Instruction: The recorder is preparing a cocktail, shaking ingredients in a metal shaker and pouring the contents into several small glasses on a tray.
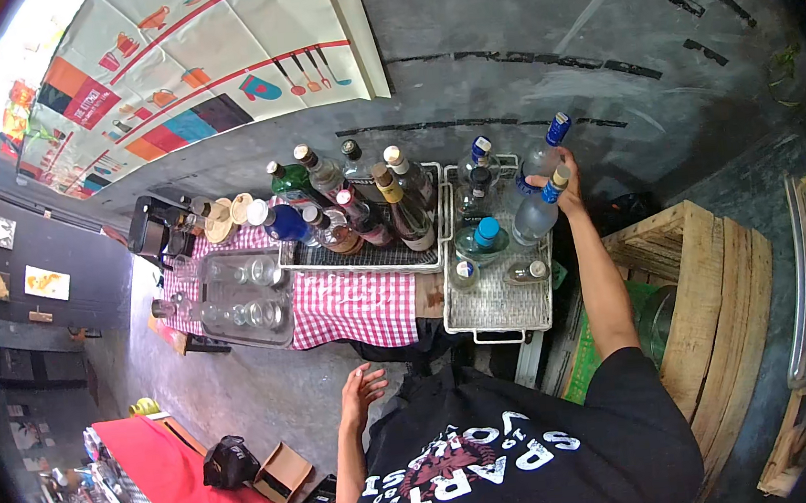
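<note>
"What is the right hand (pixel 569 179) doing?"
"Grasping, as far as I can see, a clear blue-capped bottle (pixel 540 159) at the back right of the woven tray (pixel 499 308); the thumb shows, but the front bottle (pixel 534 221) overlaps the grip; whether the fingers touch that one too, I cannot tell."
"And the left hand (pixel 363 387)?"
"Released; its fingers are loosely parted, near the checked cloth (pixel 355 305), holding nothing."
"What else is hard to make out?"
"The bottles crowded in the white-rimmed basket (pixel 366 268); the rear ones show little but necks and caps; the clear glasses (pixel 256 272) on the left run together; the black shirt (pixel 532 413) blocks the lower middle."
"Anything in the way?"
"A turquoise-capped bottle (pixel 479 245) stands in front and to the left; the wooden crate (pixel 714 296) sits beside the right forearm."
</note>
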Motion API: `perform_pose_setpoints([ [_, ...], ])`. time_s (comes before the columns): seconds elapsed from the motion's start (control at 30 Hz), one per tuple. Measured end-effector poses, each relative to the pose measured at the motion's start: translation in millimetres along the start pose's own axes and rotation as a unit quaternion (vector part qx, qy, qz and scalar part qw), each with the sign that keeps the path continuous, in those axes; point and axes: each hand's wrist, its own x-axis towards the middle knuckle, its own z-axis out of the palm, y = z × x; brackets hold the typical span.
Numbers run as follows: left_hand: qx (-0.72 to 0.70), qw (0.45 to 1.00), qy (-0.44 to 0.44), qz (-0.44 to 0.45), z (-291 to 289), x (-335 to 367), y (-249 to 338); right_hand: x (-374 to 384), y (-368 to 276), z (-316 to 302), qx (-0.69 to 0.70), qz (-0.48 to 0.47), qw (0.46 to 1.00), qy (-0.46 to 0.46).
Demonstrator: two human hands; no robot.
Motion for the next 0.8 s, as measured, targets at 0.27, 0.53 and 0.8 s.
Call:
perform_pose_setpoints([
  [0.27, 0.013, 1.0, -0.004, 0.001, 1.1, 3.0, -6.0, 10.3, 23.7, -4.1, -0.065, -0.022, 0.998, -0.013],
  [0.53, 0.06, 0.998, -0.017, 0.003, 6.2, 2.1, -7.6, 18.4, 42.3, 1.3, 0.041, -0.042, 0.997, -0.053],
  [0.8, 0.068, 0.997, -0.024, 0.003, 17.2, 2.2, -5.5, 22.8, 51.9, -12.0, 0.063, -0.042, 0.989, -0.127],
])
